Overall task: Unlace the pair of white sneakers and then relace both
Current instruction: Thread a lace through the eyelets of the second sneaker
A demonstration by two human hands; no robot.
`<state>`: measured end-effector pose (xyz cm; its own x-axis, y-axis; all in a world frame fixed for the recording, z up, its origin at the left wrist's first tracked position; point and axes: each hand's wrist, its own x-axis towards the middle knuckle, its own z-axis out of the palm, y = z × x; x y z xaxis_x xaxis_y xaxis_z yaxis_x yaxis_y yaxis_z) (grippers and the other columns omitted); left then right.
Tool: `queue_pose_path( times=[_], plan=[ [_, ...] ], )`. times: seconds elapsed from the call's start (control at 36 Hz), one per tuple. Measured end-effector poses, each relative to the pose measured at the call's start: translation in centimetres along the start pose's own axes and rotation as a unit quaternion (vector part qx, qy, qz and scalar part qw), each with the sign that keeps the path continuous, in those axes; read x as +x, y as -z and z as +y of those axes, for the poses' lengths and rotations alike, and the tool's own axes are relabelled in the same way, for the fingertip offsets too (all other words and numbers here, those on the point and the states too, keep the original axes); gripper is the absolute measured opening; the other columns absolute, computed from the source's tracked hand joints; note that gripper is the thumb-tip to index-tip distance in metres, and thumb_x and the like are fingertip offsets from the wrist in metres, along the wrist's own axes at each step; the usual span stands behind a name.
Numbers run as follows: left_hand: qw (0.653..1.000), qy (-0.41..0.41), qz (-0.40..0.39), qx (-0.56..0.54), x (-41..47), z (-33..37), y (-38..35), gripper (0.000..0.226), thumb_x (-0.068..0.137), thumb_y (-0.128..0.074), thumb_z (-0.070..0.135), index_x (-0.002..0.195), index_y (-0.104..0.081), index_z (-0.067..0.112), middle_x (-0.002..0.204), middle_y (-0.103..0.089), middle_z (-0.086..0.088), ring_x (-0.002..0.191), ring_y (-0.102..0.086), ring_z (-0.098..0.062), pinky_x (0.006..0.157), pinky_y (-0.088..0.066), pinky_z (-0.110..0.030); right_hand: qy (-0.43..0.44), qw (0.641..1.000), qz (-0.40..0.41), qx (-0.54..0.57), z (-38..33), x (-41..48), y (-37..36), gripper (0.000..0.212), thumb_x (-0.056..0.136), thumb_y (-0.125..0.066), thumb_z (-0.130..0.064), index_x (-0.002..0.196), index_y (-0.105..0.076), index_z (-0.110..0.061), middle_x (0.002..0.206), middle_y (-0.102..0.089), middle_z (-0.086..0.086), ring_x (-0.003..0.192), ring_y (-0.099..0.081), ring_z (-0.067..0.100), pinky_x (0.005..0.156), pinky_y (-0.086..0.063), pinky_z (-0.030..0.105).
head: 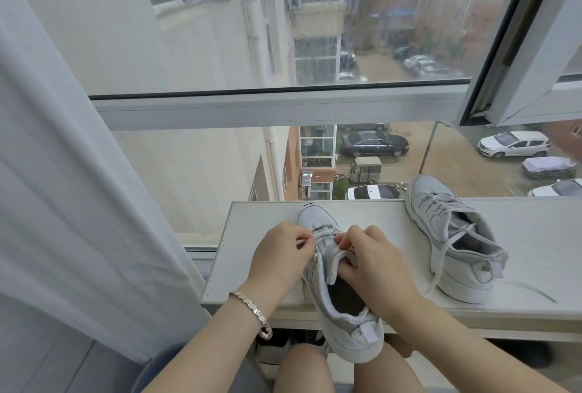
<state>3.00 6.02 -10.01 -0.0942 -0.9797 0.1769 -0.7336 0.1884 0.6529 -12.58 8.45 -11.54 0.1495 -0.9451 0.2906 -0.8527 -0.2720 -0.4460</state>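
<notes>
Working the near sneaker [340, 298], toe on the ledge [535, 235], heel hanging off its edge, laced only near the toe. Pinching the lace [318, 233] in left hand [280, 254] and right hand [374, 263] alike. Likely midway: sneaker 2 [456, 244] alongside, loosely laced, ends trailing. Heel marks too small to read.

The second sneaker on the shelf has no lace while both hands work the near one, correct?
No: the head view shows the second sneaker laced, ends trailing on the shelf. The left hand and right hand do work the near sneaker.
</notes>
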Motion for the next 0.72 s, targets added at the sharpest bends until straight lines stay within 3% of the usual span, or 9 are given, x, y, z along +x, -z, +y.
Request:
queue_pose_path(
  times=[0.11, 0.39, 0.53, 0.61, 0.67, 0.72],
  plan=[
    [0.999, -0.009, -0.031, 0.027, 0.0, 0.2, 0.2, 0.017, 0.09, -0.054, 0.02, 0.091, -0.07, 0.014, 0.083, -0.054, 0.006, 0.086, -0.058, -0.013, 0.077, -0.049, -0.028, -0.004, 1.0, 0.0, -0.003, 0.0, 0.1, -0.1, 0.019, 0.082, -0.06, -0.032, 0.092, -0.05, -0.019, 0.099, -0.062, -0.008, 0.099, -0.049, 0.013, 0.066, -0.048, 0.034],
    [0.999, -0.001, -0.046, -0.011, 0.2, 0.1, 0.1, 0.016, 0.09, -0.055, 0.018, 0.093, -0.071, 0.015, 0.076, -0.049, 0.019, 0.08, -0.053, -0.003, 0.067, -0.039, -0.006, 0.0, 1.0, 0.013, 0.012, 0.1, 0.0, -0.2, 0.018, 0.079, -0.063, -0.028, 0.089, -0.052, -0.018, 0.095, -0.063, -0.008, 0.096, -0.052, 0.014, 0.062, -0.047, 0.034],
    [0.997, 0.033, -0.055, -0.036, 0.7, 0.8, -0.2, 0.014, 0.088, -0.06, 0.018, 0.088, -0.074, 0.014, 0.085, -0.066, 0.003, 0.085, -0.062, -0.012, 0.078, -0.05, -0.027, -0.005, 0.999, 0.001, 0.033, 0.0, 0.1, 0.1, 0.015, 0.077, -0.061, -0.028, 0.086, -0.049, -0.024, 0.094, -0.062, -0.013, 0.095, -0.049, 0.007, 0.065, -0.045, 0.027],
    [0.996, 0.056, -0.043, -0.053, 1.1, 1.2, -0.5, 0.012, 0.084, -0.064, 0.013, 0.086, -0.076, 0.011, 0.085, -0.071, -0.002, 0.08, -0.062, -0.011, 0.072, -0.045, -0.02, -0.019, 0.991, -0.081, 0.109, 0.6, 0.5, 1.4, 0.015, 0.074, -0.061, -0.025, 0.082, -0.049, -0.032, 0.093, -0.063, -0.015, 0.091, -0.047, 0.005, 0.072, -0.047, 0.027],
    [0.995, 0.065, -0.035, -0.064, 1.3, 1.3, -0.5, 0.01, 0.082, -0.067, 0.01, 0.086, -0.076, 0.011, 0.079, -0.07, 0.002, 0.076, -0.061, -0.009, 0.07, -0.044, -0.018, -0.044, 0.962, -0.137, 0.231, 1.1, 1.0, 2.6, 0.016, 0.078, -0.064, -0.021, 0.08, -0.057, -0.035, 0.097, -0.066, -0.011, 0.089, -0.054, 0.008, 0.073, -0.047, 0.019],
    [0.995, 0.072, -0.033, -0.061, 1.5, 1.4, -0.5, 0.008, 0.08, -0.07, 0.011, 0.084, -0.076, 0.012, 0.073, -0.066, 0.007, 0.073, -0.059, -0.007, 0.069, -0.045, -0.018, -0.074, 0.937, -0.143, 0.309, 1.7, 1.4, 3.4, 0.015, 0.084, -0.062, -0.016, 0.083, -0.064, -0.031, 0.1, -0.068, -0.008, 0.086, -0.062, 0.012, 0.075, -0.052, 0.022]
  ],
)
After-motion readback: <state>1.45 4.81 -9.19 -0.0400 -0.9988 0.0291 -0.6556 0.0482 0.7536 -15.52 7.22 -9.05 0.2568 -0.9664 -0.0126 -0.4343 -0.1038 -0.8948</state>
